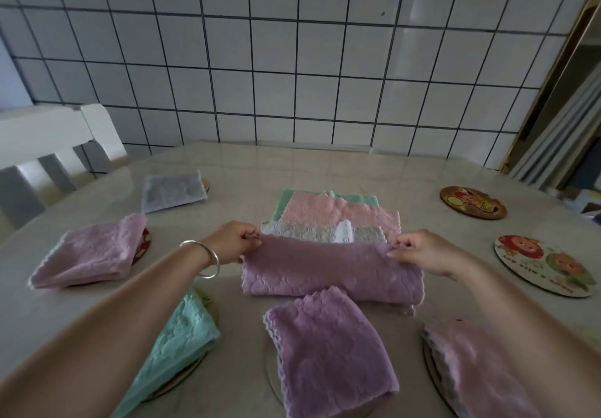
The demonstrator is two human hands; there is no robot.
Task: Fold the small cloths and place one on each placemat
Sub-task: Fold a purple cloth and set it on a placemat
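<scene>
Fingers of our left hand (235, 242) and right hand (419, 250) pinch the purple cloth (331, 271) by its far corners, its long axis left-right on the counter (325, 164), both hands equally near.

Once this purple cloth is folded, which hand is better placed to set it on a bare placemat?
Probably the right hand: both bare placemats lie on its side; the left hand would cross over.

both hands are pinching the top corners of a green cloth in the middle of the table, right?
Not quite. The head view shows the left hand and right hand pinching the top corners of a purple cloth, not a green one. It does lie mid-table.
</scene>
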